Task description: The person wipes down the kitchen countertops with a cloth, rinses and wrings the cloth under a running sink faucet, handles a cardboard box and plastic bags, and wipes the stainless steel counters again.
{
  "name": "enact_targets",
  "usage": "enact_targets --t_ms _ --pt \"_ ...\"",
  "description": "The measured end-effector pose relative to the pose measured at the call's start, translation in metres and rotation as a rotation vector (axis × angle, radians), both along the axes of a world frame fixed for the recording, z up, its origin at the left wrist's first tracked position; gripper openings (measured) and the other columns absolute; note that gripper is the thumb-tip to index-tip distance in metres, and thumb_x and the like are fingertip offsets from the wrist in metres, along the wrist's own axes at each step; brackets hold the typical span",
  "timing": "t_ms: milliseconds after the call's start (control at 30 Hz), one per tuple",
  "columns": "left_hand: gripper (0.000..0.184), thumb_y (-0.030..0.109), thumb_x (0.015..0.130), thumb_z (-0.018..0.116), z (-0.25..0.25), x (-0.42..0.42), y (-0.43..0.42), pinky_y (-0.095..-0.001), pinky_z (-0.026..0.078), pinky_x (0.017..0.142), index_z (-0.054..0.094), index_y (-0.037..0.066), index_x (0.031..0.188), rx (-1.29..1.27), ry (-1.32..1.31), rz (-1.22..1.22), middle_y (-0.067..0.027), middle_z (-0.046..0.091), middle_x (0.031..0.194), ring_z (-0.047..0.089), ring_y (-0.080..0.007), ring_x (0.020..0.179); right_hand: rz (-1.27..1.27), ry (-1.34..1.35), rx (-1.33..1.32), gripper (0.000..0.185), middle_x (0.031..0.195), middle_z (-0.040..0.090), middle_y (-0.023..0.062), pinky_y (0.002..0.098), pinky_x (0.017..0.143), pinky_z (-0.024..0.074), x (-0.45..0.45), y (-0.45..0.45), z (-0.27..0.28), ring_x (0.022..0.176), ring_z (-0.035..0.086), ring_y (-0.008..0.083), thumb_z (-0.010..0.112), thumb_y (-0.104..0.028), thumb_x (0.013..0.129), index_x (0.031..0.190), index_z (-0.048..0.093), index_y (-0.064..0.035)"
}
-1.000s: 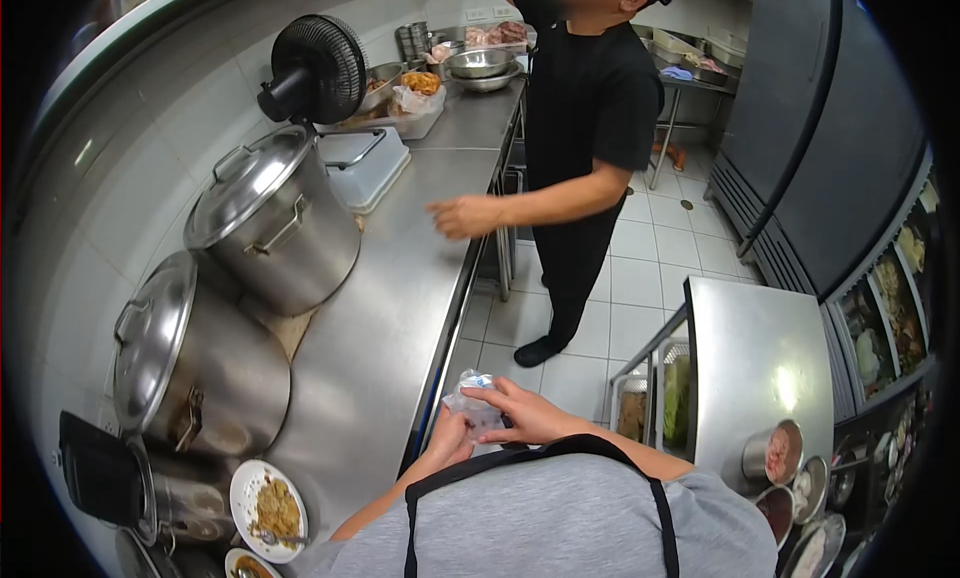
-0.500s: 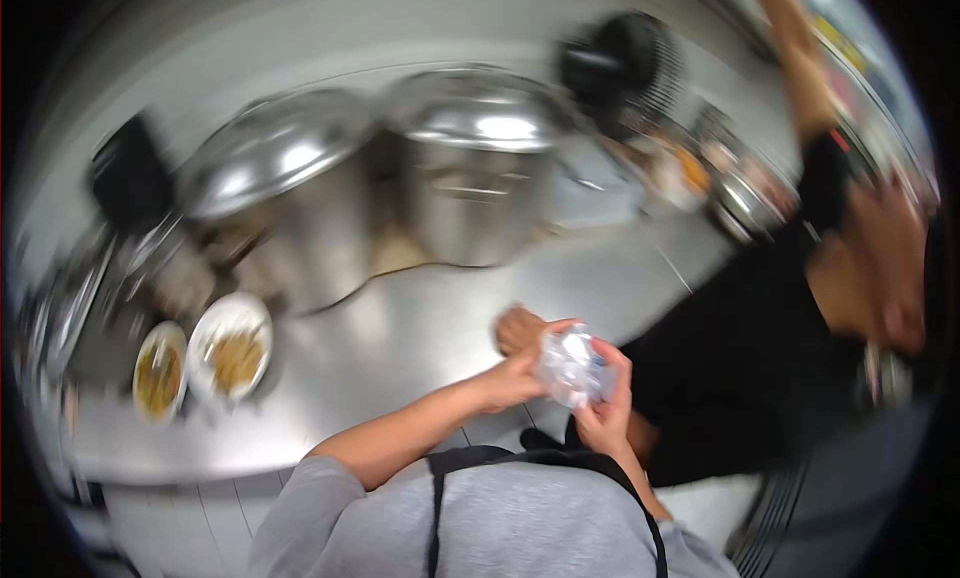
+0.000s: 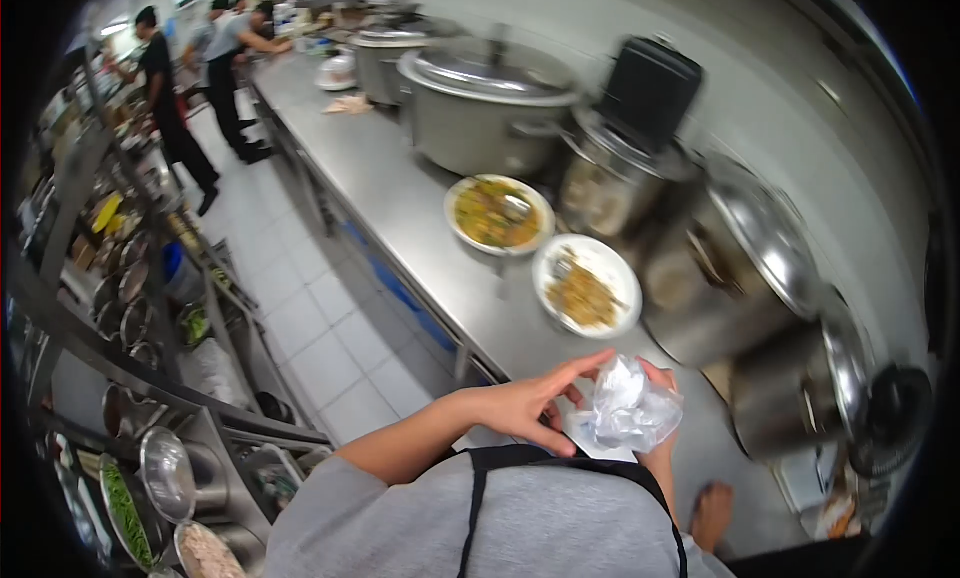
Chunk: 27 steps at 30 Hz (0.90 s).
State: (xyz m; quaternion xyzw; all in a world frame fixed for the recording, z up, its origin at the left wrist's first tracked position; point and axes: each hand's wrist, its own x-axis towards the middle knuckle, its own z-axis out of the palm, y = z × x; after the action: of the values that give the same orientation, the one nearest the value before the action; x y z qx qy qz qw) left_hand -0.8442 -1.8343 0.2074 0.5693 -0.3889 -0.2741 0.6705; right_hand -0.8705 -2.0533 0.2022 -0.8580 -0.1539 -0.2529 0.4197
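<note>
A crumpled clear plastic bag (image 3: 632,410) is in front of my chest, above the counter's front edge. My right hand (image 3: 660,456) grips it from the right and is partly hidden behind the plastic. To the left of the bag, my left hand (image 3: 535,406) has its fingers and thumb spread, with the fingertips close to the plastic; whether they touch it I cannot tell. Just beyond the bag stand a white bowl (image 3: 622,316) with noodle-like food and a spoon, and another bowl (image 3: 500,213) with a yellow-green dish and a ladle or spoon.
Large lidded steel pots (image 3: 765,238) line the wall side of the steel counter (image 3: 400,193). Another person's hand (image 3: 712,513) rests at the lower right. Several people stand far left along the aisle (image 3: 300,288). Shelves with food-filled metal bowls (image 3: 125,508) flank my left.
My view has swung left along the counter, bringing the two bowls close in front of me. Earlier both hands held the bag; now my left hand is spread beside it.
</note>
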Motion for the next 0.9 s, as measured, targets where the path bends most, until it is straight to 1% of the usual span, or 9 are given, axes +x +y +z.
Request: enact_targets --t_ms 33,133,233,333,433,567,733,800,900 --pt "0.109 0.019 0.068 0.077 -0.006 0.009 0.039 -0.0317 0.047 0.076 -0.002 0.018 0.142 -0.029 0.010 0.070 -0.0132 0.024 0.131 0.041 -0.0229 0.102 0.146 0.116 0.168 0.048 0.105 0.053 0.0101 0.0283 0.081 0.0421 0.026 0.040 0.002 0.091 0.052 0.0168 0.065 -0.001 0.066 0.112 0.055 -0.0043" --pt "0.101 0.013 0.068 0.074 -0.010 0.030 0.149 -0.0315 0.040 0.091 0.005 0.015 0.142 -0.141 -0.009 0.492 -0.0106 0.031 0.131 0.039 -0.0200 0.115 0.585 0.255 0.275 0.042 0.104 0.056 0.0073 0.0266 0.084 0.0414 0.089 0.159 0.005 0.095 0.053 0.0126 0.066 -0.002 0.069 0.110 0.053 -0.0024" --pt "0.067 0.004 0.070 0.067 -0.003 0.044 0.240 -0.0291 0.033 0.097 0.034 0.007 0.128 -0.245 0.075 0.879 -0.0058 0.044 0.122 0.042 -0.0147 0.114 0.818 0.352 0.257 0.042 0.101 0.056 0.0056 0.0250 0.083 0.0411 0.134 0.268 0.025 0.094 0.053 0.0124 0.063 0.000 0.071 0.111 0.051 -0.0022" --pt "0.037 -0.004 0.075 0.056 -0.011 0.069 0.321 -0.0270 0.045 0.083 0.048 0.008 0.109 -0.307 0.174 1.377 -0.0006 0.056 0.102 0.054 -0.0111 0.095 0.922 0.612 0.420 0.034 0.089 0.057 0.0043 0.0240 0.065 0.0476 0.186 0.338 0.018 0.079 0.058 0.0125 0.057 0.004 0.074 0.107 0.050 -0.0034" --pt "0.022 0.015 0.082 0.063 -0.017 0.096 0.414 -0.0216 0.046 0.066 0.055 0.005 0.100 -0.328 0.309 1.688 -0.0019 0.060 0.088 0.057 -0.0089 0.079 0.875 0.653 0.779 0.021 0.080 0.058 0.0069 0.0234 0.048 0.0457 0.264 0.403 -0.002 0.063 0.057 0.0147 0.050 -0.004 0.085 0.106 0.050 -0.0055" --pt "0.018 0.022 0.083 0.064 -0.025 0.128 0.497 -0.0202 0.044 0.057 0.060 0.005 0.082 -0.274 0.307 1.771 -0.0005 0.061 0.074 0.056 -0.0065 0.063 0.746 0.949 0.968 0.020 0.072 0.058 0.0057 0.0212 0.045 0.0424 0.349 0.484 -0.005 0.051 0.050 0.0095 0.052 -0.025 0.090 0.096 0.053 -0.0065" --pt "0.021 0.027 0.085 0.061 -0.038 0.178 0.587 -0.0201 0.045 0.059 0.061 0.005 0.086 -0.151 0.345 1.703 -0.0018 0.061 0.076 0.057 -0.0068 0.065 0.854 1.124 1.153 0.029 0.078 0.060 0.0037 0.0249 0.051 0.0458 0.443 0.589 -0.026 0.059 0.056 0.0131 0.049 -0.036 0.090 0.099 0.055 -0.0088" --pt "0.023 0.027 0.087 0.057 -0.039 0.198 0.619 -0.0217 0.045 0.061 0.061 0.005 0.091 -0.206 0.700 1.719 -0.0017 0.061 0.080 0.057 -0.0085 0.070 0.980 1.270 1.241 0.042 0.100 0.061 0.0054 0.0306 0.064 0.0491 0.470 0.631 -0.017 0.083 0.060 0.0176 0.045 -0.045 0.089 0.109 0.053 -0.0090" --pt "0.023 0.027 0.088 0.055 -0.054 0.213 0.649 -0.0233 0.045 0.066 0.060 0.005 0.095 -0.292 0.687 1.738 -0.0010 0.061 0.083 0.057 -0.0099 0.074 1.225 1.377 1.164 0.051 0.120 0.052 0.0071 0.0386 0.081 0.0455 0.507 0.703 -0.047 0.106 0.052 0.0215 0.043 -0.049 0.088 0.121 0.046 -0.0103"
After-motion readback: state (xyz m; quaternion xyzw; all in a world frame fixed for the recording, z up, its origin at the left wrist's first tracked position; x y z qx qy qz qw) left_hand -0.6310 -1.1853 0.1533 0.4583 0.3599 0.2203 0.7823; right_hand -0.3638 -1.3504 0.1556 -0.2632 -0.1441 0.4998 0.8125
